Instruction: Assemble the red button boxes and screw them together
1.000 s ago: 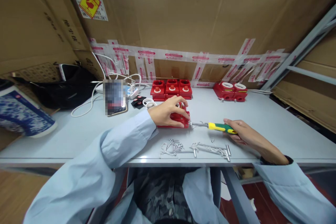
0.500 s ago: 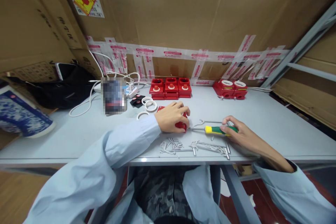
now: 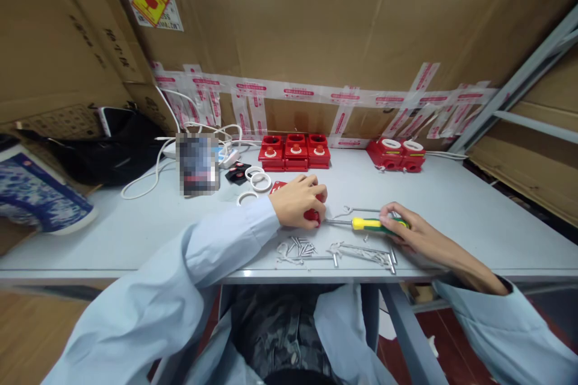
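My left hand (image 3: 298, 201) is closed over a red plastic housing (image 3: 312, 216) on the table, covering most of it. In my right hand (image 3: 409, 230) is a screwdriver (image 3: 366, 224) with a yellow and green handle, held level with its shaft pointing left. The tip meets the right side of the housing; the exact contact is hidden by my left fingers. Just below lie a pile of small metal pins (image 3: 301, 247) and several T-shaped metal rods (image 3: 363, 252) with white strings. White rings (image 3: 261, 181) lie left of the housing.
Three red housings (image 3: 295, 156) stand at the back, and two more with white rings (image 3: 401, 155) at the back right. A blurred-out object (image 3: 198, 165), white cables (image 3: 147, 192), a black bag (image 3: 103, 156) and a blue-white cup (image 3: 40, 192) are on the left. Cardboard walls the table.
The screwdriver handle has turned about its axis, showing more yellow on top, and my right fingers have shifted on it. My left hand keeps its hold on the red housing.
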A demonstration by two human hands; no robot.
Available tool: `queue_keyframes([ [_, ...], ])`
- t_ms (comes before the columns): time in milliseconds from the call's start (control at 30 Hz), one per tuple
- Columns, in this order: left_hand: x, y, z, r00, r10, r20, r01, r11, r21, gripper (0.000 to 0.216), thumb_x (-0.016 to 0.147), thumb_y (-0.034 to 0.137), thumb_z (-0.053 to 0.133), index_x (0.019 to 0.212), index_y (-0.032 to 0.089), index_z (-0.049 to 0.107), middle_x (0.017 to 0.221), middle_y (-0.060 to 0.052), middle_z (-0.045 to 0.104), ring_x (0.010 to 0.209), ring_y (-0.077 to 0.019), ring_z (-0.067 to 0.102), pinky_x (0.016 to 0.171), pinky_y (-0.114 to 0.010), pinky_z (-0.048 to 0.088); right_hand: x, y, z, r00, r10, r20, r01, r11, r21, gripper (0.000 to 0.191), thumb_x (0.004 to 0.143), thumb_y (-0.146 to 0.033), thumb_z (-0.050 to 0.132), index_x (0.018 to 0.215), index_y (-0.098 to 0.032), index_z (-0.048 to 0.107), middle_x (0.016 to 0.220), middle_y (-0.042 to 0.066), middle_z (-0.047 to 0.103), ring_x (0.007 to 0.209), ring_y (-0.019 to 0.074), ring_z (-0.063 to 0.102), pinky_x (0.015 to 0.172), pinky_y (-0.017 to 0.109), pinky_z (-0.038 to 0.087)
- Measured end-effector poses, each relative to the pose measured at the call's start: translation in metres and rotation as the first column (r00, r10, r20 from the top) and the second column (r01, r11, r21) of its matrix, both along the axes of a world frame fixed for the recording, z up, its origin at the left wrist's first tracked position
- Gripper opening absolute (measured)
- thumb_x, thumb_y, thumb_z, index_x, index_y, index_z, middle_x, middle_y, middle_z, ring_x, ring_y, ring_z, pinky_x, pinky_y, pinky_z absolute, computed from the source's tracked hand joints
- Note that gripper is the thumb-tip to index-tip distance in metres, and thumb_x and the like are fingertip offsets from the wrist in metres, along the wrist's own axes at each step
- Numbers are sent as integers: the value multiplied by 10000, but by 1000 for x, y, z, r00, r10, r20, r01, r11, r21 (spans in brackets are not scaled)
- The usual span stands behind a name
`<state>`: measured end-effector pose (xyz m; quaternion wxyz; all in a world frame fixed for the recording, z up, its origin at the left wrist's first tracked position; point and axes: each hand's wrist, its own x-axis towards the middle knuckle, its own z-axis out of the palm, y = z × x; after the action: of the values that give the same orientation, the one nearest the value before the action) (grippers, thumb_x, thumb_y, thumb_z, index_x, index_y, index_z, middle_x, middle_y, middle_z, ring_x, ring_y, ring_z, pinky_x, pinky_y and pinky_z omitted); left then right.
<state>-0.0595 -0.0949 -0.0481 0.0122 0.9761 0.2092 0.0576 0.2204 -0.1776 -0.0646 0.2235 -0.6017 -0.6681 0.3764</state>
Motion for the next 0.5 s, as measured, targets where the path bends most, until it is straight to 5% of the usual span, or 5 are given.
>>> queue_keyframes([
  [133, 0, 1, -1, 1000, -6, 12, 6, 1000, 9, 106, 753, 301, 683, 842, 296, 740, 1066, -28, 604, 1019, -238, 438, 854, -362, 320, 4, -6, 4, 992, 105, -68, -113, 985, -130, 404, 825, -591, 536, 954, -240, 384, 483, -114, 380, 395, 78, 332, 404, 203, 242],
  [367, -1, 3, -3, 999, -23, 23, 22, 999, 25, 97, 740, 293, 682, 822, 297, 735, 1051, -22, 607, 1004, -240, 436, 838, -365, 310, -7, 5, -4, 998, -66, -18, 68, 994, 88, 456, 879, -604, 408, 682, -193, 426, 531, -61, 361, 463, 75, 338, 447, 225, 273],
  [500, 0, 3, -3, 999, -28, 18, 27, 999, 23, 105, 747, 298, 675, 831, 298, 737, 1048, -23, 609, 1003, -240, 430, 835, -363, 305, -1, 2, 4, 998, 35, -60, -40, 995, -87, 374, 834, -568, 525, 929, -217, 437, 482, -104, 375, 421, 79, 324, 423, 210, 238],
])
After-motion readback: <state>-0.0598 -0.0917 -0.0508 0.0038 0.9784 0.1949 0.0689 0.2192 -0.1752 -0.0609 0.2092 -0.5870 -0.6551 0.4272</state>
